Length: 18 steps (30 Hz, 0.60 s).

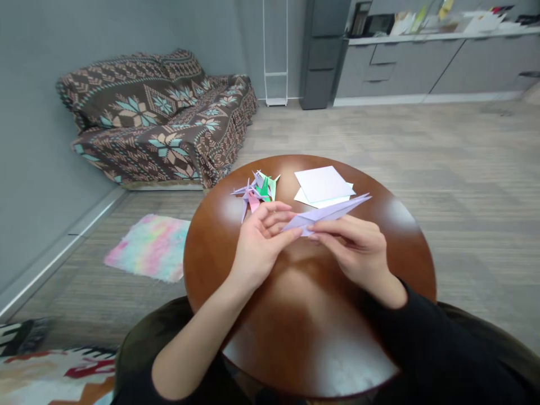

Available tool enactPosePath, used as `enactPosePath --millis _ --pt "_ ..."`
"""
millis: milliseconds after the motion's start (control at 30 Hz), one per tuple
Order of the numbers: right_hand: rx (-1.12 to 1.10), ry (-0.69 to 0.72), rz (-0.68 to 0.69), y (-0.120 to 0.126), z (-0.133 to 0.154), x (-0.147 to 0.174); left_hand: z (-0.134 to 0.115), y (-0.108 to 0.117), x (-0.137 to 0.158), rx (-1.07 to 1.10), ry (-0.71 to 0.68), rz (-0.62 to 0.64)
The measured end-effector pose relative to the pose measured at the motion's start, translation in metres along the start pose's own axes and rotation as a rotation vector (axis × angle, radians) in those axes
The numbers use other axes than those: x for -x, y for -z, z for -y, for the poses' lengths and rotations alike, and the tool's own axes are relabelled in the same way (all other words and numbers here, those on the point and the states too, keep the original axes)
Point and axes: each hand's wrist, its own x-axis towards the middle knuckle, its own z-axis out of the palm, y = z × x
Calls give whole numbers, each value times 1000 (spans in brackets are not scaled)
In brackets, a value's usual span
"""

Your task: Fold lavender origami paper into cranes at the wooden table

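Note:
A folded lavender origami paper (pixel 331 212) is held above the table, its long narrow points directed to the right. My left hand (pixel 265 239) pinches its left end between thumb and fingers. With thumb and index finger, my right hand (pixel 352 242) grips the lower edge near the middle. Just beyond my left hand lies a small heap of folded paper cranes (pixel 258 191) in purple, green and pink. Behind the held piece rests a stack of square paper sheets (pixel 324 184), lavender on top and a paler one under it.
The round brown wooden table (pixel 304 326) has a glossy top. A sofa (pixel 160 118) under a patterned cover stands at the far left, with a fluffy pastel rug (pixel 149 247) on the floor. Grey kitchen cabinets (pixel 405 67) and a fridge (pixel 323 56) line the back.

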Motion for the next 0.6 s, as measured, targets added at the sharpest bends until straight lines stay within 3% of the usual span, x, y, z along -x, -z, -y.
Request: enactPosePath --millis 100,300,467,600 --pt "-66 -104 -37 -1 4 0 -1 -1 1 -20 -90 -11" --pt "-366 -416 -193 -6 12 -1 -5 -9 9 -31 -59 174" --pt "-476 -460 -126 -6 13 0 -9 -13 12 -153 -165 110" --pt "-411 -417 -104 -4 15 0 -10 -13 12 -202 -172 52"
